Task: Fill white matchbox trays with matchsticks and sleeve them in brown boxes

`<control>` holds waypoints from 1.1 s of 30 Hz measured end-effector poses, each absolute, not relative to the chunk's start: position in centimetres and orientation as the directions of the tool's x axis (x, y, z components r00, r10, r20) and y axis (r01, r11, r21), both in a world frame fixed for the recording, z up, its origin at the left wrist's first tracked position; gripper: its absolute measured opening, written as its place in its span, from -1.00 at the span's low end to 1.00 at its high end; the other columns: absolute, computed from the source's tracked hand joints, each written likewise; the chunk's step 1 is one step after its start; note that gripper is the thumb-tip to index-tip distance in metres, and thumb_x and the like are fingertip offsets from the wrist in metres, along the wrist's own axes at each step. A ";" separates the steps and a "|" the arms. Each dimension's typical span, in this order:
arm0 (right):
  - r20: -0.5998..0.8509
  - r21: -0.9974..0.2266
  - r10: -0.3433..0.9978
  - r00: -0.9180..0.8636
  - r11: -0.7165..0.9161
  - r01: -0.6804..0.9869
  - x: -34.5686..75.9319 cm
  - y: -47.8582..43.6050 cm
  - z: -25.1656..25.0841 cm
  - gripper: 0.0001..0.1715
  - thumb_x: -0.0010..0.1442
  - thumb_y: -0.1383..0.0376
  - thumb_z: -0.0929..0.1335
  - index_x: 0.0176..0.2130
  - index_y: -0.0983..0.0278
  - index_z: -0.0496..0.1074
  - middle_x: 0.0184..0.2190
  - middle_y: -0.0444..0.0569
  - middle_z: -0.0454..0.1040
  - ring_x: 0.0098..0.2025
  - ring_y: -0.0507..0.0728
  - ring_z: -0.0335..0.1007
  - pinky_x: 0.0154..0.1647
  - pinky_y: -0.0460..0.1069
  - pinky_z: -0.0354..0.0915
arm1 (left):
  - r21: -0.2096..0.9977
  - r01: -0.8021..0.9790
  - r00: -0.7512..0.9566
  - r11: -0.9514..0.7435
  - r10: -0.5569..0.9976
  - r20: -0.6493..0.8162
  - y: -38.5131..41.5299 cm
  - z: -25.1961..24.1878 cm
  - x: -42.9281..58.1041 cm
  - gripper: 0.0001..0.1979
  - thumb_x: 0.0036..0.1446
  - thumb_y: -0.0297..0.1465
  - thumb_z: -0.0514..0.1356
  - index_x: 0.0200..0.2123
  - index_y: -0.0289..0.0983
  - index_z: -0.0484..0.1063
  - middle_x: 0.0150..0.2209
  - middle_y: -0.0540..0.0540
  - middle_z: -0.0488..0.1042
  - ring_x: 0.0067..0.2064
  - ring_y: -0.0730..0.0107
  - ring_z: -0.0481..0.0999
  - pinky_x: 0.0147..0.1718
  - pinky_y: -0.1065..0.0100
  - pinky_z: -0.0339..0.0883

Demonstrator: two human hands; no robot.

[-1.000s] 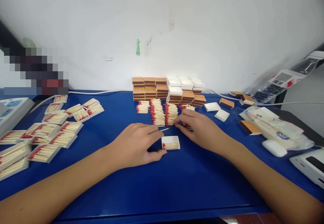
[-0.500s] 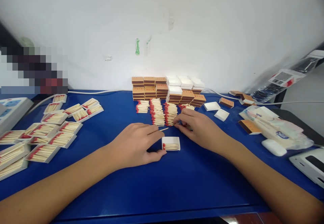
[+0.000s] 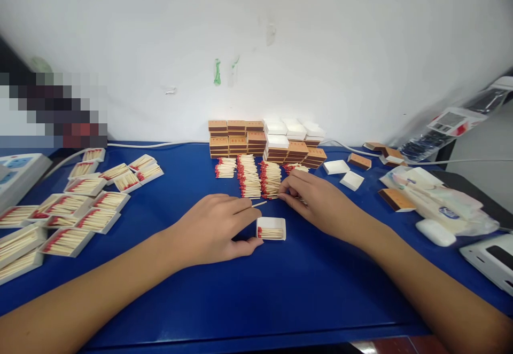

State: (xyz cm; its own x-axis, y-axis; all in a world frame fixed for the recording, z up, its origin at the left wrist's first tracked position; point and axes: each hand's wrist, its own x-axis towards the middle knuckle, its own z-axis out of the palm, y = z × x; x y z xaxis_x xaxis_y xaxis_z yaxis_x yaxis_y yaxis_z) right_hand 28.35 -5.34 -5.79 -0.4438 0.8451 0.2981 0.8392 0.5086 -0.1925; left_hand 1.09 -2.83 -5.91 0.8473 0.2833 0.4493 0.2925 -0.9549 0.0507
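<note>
A small white matchbox tray (image 3: 282, 224) lies on the blue table with a layer of red-tipped matchsticks (image 3: 270, 233) along its near side. My left hand (image 3: 218, 226) rests at its left end, thumb and forefinger on either side of that end. A single matchstick (image 3: 259, 204) juts out past the left fingers; whether they grip it is unclear. My right hand (image 3: 310, 196) is closed in a pinch at the right edge of a matchstick pile (image 3: 271, 179), fingertips on matchsticks there. Another pile (image 3: 249, 177) lies to the left.
Stacked matchboxes (image 3: 236, 146) stand against the wall, with white trays (image 3: 295, 128) on top. Filled trays (image 3: 66, 241) spread over the left side. At right are loose trays (image 3: 336, 167), a tissue pack (image 3: 449, 212), a white case (image 3: 436, 233) and a bottle (image 3: 457, 122).
My right hand has shifted slightly right, its fingertips drawing away from the pile's edge. My left hand and the tray stay almost where they were.
</note>
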 end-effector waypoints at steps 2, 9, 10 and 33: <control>0.273 -0.224 0.858 -0.436 0.497 0.838 28.5 -5.5 -5.5 -0.89 0.47 0.33 0.30 -0.18 0.23 0.40 -0.25 0.00 0.44 -0.26 0.17 0.40 -0.29 0.01 0.28 | 0.054 0.286 0.847 -0.957 0.279 0.452 -2.8 -5.9 1.1 -0.80 0.34 -0.26 0.28 -0.11 -0.28 0.56 -0.33 0.02 0.55 -0.38 0.36 0.54 -0.31 0.28 0.39; 0.153 -0.308 0.878 -0.453 0.478 0.823 28.8 -5.8 -4.6 -0.86 0.43 0.36 0.31 -0.23 0.21 0.43 -0.27 -0.03 0.48 -0.29 0.15 0.40 -0.29 0.01 0.28 | 0.051 0.281 0.842 -0.958 0.272 0.466 -2.8 -5.8 1.1 -0.79 0.34 -0.26 0.28 -0.11 -0.29 0.56 -0.34 0.01 0.55 -0.38 0.35 0.54 -0.32 0.27 0.40; 0.155 -0.310 0.879 -0.450 0.476 0.823 28.8 -5.9 -4.6 -0.86 0.43 0.36 0.31 -0.23 0.21 0.43 -0.27 -0.03 0.48 -0.28 0.15 0.40 -0.29 0.01 0.28 | 0.050 0.283 0.843 -0.958 0.273 0.464 -2.8 -5.8 1.1 -0.79 0.33 -0.26 0.28 -0.11 -0.29 0.56 -0.34 0.01 0.55 -0.38 0.35 0.54 -0.31 0.27 0.40; 0.179 -0.324 0.843 -0.508 0.538 0.778 29.0 -5.1 -5.4 -0.81 0.49 0.26 0.31 -0.16 0.21 0.51 -0.20 0.03 0.42 -0.18 0.19 0.39 -0.19 0.04 0.32 | 0.063 0.298 0.865 -0.952 0.298 0.404 -2.7 -6.0 1.0 -0.76 0.35 -0.21 0.27 -0.11 -0.27 0.56 -0.33 0.01 0.56 -0.37 0.35 0.55 -0.30 0.27 0.38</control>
State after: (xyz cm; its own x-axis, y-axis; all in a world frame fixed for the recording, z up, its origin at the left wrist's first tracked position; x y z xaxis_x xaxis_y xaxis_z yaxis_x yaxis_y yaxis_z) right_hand 28.96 -5.12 -5.38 -0.5076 0.8427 0.1794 0.7782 0.5378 -0.3243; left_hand 0.96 -2.70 -5.96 0.8652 0.2976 0.4037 0.2980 -0.9525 0.0634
